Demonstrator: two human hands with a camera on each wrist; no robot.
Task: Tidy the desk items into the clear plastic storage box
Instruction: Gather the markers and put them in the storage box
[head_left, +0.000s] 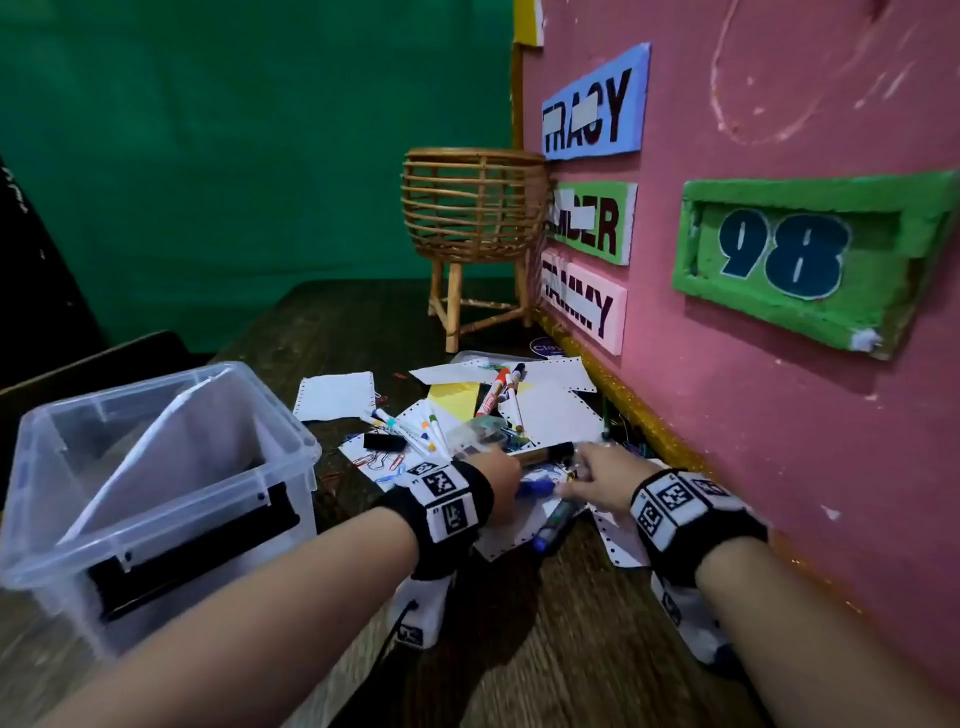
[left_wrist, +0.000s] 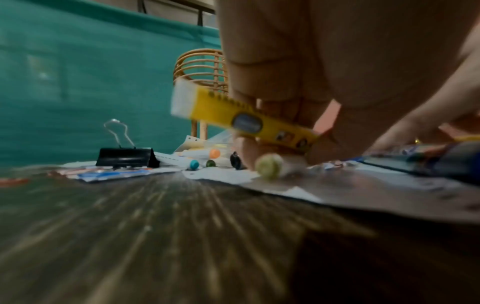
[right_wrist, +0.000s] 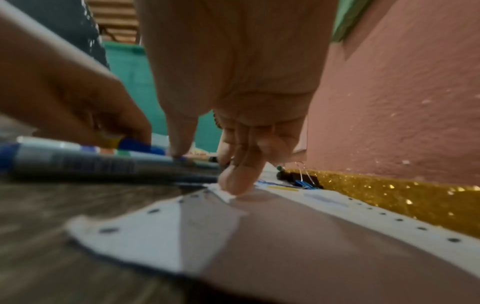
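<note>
From my head view the clear plastic storage box (head_left: 156, 478) sits at about nine o'clock on the dark wooden desk (head_left: 519, 649), its lid off; inside it a white sheet of paper (head_left: 171, 457) leans slantwise against the walls; I make out nothing else in it; a woven rattan basket on legs (head_left: 472, 208) stands at twelve o'clock against the pink wall (head_left: 779, 415), and what it holds is hidden from me.

The desk items lie heaped at one o'clock from the box: perforated white papers (head_left: 556, 415), a red-capped marker (head_left: 493, 389), coloured paper clips (head_left: 379, 460) and a black binder clip (head_left: 384, 441).

My left hand (head_left: 501, 480) and my right hand (head_left: 597, 478) are both down in that heap, close together; the head view hides the fingers.

The left wrist view shows what it cannot: my left hand's fingers pinch a yellow-sleeved white eraser (left_wrist: 233, 115), lifted clear of the paper; small round-headed coloured pins (left_wrist: 205, 162) lie just behind it.

The right wrist view shows my right hand's fingers (right_wrist: 236, 181) bent down, the tips pressing the corner of a perforated sheet (right_wrist: 182, 236); whether they pinch anything I cannot tell; a thick blue-capped grey marker (right_wrist: 78, 162) lies at nine o'clock of them.
</note>
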